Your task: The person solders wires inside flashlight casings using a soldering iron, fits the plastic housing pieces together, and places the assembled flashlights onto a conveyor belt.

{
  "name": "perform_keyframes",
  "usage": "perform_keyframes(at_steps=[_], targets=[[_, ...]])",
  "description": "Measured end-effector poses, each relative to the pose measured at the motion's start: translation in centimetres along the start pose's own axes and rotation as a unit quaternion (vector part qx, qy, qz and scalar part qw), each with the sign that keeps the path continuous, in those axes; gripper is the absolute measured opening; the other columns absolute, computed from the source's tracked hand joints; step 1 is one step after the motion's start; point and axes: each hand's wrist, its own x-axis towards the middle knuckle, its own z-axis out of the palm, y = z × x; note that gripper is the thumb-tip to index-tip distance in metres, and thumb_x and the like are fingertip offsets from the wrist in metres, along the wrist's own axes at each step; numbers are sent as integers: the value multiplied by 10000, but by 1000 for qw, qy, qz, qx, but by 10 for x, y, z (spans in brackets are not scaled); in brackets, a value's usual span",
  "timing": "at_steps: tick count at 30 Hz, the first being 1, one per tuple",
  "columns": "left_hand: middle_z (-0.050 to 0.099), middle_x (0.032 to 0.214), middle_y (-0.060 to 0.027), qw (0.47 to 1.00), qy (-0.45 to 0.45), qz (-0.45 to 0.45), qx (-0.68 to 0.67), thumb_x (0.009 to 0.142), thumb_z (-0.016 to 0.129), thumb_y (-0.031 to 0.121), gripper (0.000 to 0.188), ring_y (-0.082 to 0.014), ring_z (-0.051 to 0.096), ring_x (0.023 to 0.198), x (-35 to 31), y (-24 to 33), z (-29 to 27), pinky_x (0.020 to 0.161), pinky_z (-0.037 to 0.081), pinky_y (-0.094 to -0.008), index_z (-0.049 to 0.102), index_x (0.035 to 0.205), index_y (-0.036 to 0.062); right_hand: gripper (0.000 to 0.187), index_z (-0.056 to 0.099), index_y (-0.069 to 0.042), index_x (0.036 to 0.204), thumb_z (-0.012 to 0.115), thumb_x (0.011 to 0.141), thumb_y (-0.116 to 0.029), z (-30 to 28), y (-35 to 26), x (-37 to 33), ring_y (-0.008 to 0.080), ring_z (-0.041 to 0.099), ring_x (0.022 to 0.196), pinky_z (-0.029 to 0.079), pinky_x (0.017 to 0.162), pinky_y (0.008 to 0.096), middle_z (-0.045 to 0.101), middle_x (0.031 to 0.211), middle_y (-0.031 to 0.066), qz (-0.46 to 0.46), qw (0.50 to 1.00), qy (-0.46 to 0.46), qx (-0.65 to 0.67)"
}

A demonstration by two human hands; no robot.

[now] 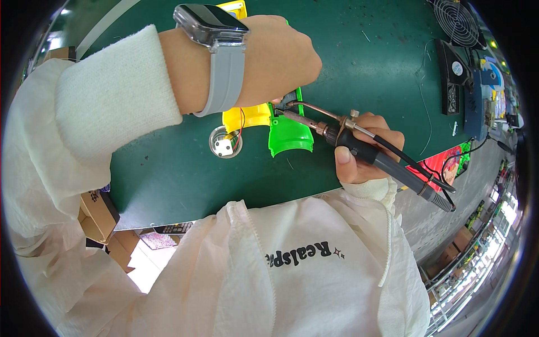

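My right hand (368, 143) grips a soldering iron (387, 164) with a thin metal tube along its side, wrapped in a closed grasp. The iron's tip reaches into an open green plastic housing (291, 135). Bent over that housing, my left hand (281, 56) is curled closed with a grey-strapped watch on its wrist. Only a fingertip shows beside the dark inside of the housing; what the fingers hold is hidden. A yellow plastic part (247, 115) adjoins the housing on its left. Below it sits a clear round part (211, 143) with a white piece and red and dark wires.
These parts lie on a green work mat (185, 185). A round fan grille (455, 22), a black device (449, 78) and a blue box (477, 106) stand at the right. Another yellow part (238, 8) is at the far edge. A cardboard box (98, 216) is at lower left.
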Motion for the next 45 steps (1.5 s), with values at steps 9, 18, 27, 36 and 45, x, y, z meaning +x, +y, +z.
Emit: perform_keyframes(at_steps=[9,18,27,36,45], targets=[[641,775,-54,1000,-5,5,-12,781,720,199,156,-247,626,852,1,-2,3,789,507,-380,691,697,70,405,519,19,942,801,723,-173,0,0,1,224,627,618,507,531,317,620,735,144,-3,1000,-11,4],[648,781,-51,1000,17,18,-3,800,691,185,157,-244,628,857,0,-2,7,796,509,-369,693,694,70,415,525,26,958,803,719,-169,-1,2,0,222,618,610,497,526,317,615,740,138,-19,1000,-18,0],[646,786,-44,1000,15,4,6,783,688,161,134,-240,627,854,1,0,8,786,510,-362,682,681,74,393,538,30,948,796,720,-159,-3,1,1,220,618,626,503,539,316,615,755,140,-9,1000,-20,0],[660,808,-84,1000,24,-5,19,768,692,155,109,-268,648,841,0,3,6,770,526,-371,694,706,65,398,535,33,945,798,712,-155,-2,2,0,214,612,622,503,549,318,610,756,148,-2,1000,-10,17],[666,751,-150,998,51,-22,-18,696,691,105,85,-324,673,786,-1,9,5,676,543,-415,673,675,24,398,532,35,948,797,714,-147,-1,3,-1,210,601,617,487,543,318,601,758,150,-11,999,4,33]])
